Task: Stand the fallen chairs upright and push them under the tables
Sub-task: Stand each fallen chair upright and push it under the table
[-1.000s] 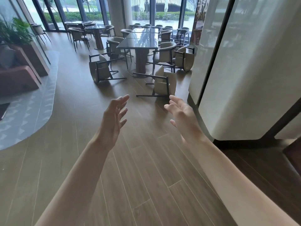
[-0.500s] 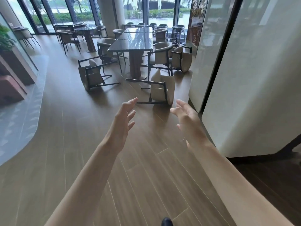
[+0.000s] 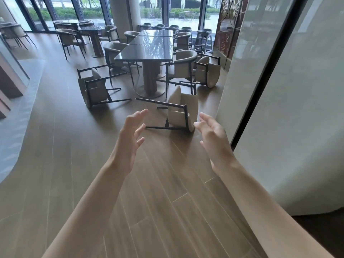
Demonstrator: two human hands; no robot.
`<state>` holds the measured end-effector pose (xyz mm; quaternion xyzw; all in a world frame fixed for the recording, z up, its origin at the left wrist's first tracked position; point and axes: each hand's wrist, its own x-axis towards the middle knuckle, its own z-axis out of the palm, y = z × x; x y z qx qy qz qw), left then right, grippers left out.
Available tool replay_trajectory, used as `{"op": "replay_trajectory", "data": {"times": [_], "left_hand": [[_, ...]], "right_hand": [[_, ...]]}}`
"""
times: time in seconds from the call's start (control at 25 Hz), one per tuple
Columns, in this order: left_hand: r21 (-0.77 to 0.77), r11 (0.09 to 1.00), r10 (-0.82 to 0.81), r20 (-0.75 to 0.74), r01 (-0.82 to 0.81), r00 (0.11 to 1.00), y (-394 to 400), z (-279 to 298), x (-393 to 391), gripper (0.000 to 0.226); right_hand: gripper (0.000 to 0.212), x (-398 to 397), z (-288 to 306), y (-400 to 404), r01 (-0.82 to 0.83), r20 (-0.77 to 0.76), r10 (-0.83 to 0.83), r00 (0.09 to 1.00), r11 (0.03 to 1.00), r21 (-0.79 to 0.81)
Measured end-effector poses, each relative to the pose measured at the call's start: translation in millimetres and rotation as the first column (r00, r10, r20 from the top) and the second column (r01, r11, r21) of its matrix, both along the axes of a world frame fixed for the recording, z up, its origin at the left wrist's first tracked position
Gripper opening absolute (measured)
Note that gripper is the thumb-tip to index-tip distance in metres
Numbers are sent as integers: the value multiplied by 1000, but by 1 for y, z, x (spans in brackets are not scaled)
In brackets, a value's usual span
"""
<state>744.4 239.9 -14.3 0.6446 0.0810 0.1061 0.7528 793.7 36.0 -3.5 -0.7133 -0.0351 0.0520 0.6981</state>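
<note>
While both arms reach forward, fallen chair [image 3: 183, 110] beyond left hand [image 3: 130, 138], right hand [image 3: 214, 138]

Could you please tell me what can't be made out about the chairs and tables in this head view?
- Nearest fallen chair: its seat faces away, so only the underside and legs show.
- Right fallen chair: partly hidden behind an upright chair.
- Long table: its far end is too small and glare-washed to read.
- Chairs at the windows: too small to count.
- Left hand and right hand: open, forearms cut by the bottom edge.
</note>
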Motion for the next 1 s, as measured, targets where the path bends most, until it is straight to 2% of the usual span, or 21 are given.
{"op": "replay_trajectory", "data": {"times": [0.2,0.36,0.52,0.6,0.72,1.0], "left_hand": [[-28,1000,-7,-19,7,1000,42,-8,106,74],[-89,996,-30,-41,26,999,91,-2,218,64],[-78,996,-56,-55,52,997,111,4,312,67],[-76,994,-88,-72,82,994,114,4,359,69],[-77,988,-138,-87,132,987,109,-5,429,69],[-88,989,-124,-99,115,987,68,-15,573,65]], "right_hand": [[43,105,-11,43,33,-10,-33,999,999,27],[42,204,-9,91,57,11,-58,998,997,43],[52,282,-6,114,101,-7,-101,995,994,40],[49,321,-8,118,135,-22,-134,991,990,34],[32,383,-16,113,197,-27,-196,980,980,27],[29,533,-30,80,191,-43,-191,981,982,4]]}}
